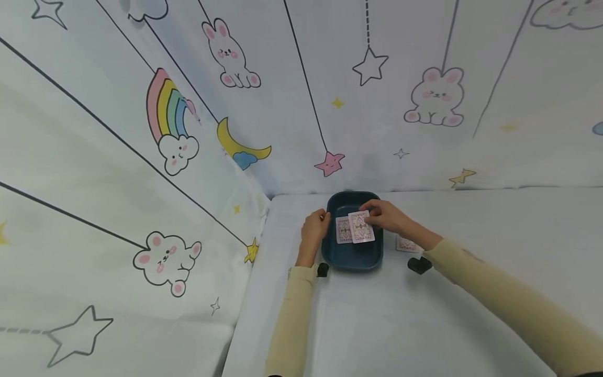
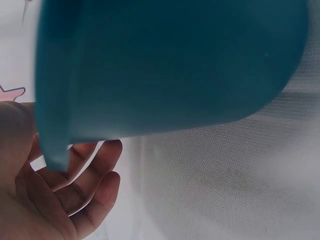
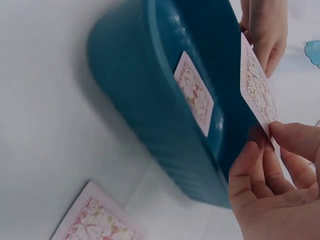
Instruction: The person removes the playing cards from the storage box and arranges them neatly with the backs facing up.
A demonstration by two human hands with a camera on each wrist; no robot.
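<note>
A dark teal plastic basin (image 1: 352, 262) stands on the white cloth near the back wall. My left hand (image 1: 315, 226) grips its left rim; in the left wrist view the fingers (image 2: 107, 155) curl beneath the rim's edge. Between the thumb and fingers of my right hand (image 1: 383, 215) is a playing card (image 1: 361, 226), pinched at its edge above the basin, patterned red back showing. Another playing card (image 3: 195, 94) lies face down inside the basin. On the cloth to the right is a playing card (image 3: 100, 220), also pattern side up, partly hidden by the right forearm in the head view.
A small black object (image 1: 322, 269) sits by the left wrist and a dark one (image 1: 419, 265) near the right forearm. White cloth (image 1: 405, 324) covers the table. Behind and to the left hang white sheets (image 1: 301, 104) printed with bunnies, stars and a rainbow.
</note>
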